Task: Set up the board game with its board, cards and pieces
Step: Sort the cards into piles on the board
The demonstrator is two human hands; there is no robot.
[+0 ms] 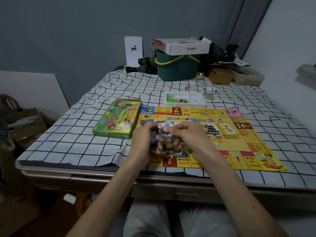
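yellow board (248, 139) lay open while your left hand (142, 140) gripped a wad of play notes (166, 130) over its 8 o'clock corner and your right hand (188, 135) pinched the top one, likely sorting the money, so the next move called for peeling one off cleanly.

Black-and-white checked tablecloth (85, 134) spreads out all round the fingers (177, 132). Way beyond them sits a green bucket (177, 69) with a white cardboard box (186, 47) on top, and a white deer panel (133, 50) stands just left of it. Brown cartons (25, 122) are far off to the fingers' left.
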